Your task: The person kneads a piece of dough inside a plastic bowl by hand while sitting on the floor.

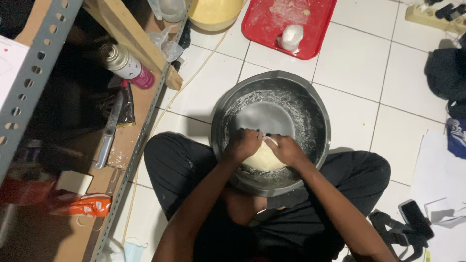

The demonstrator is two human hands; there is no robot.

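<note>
A large grey metal bowl (318, 116), dusted with flour inside, rests on the white tiled floor against my crossed legs. A pale lump of dough (263, 160) lies at the near side of the bowl. My left hand (244, 144) is closed and pressing on the dough's left top. Beside it, my right hand (286, 149) grips the dough's right top. Both hands touch each other over the dough, and they hide much of it.
A red tray (272, 24) with flour and a white lump stands beyond the bowl, next to a yellow bowl (213, 14). A metal shelf (39, 73) at left holds a spray can (127, 65) and a knife (109, 131). A phone (415, 218) and papers lie at right.
</note>
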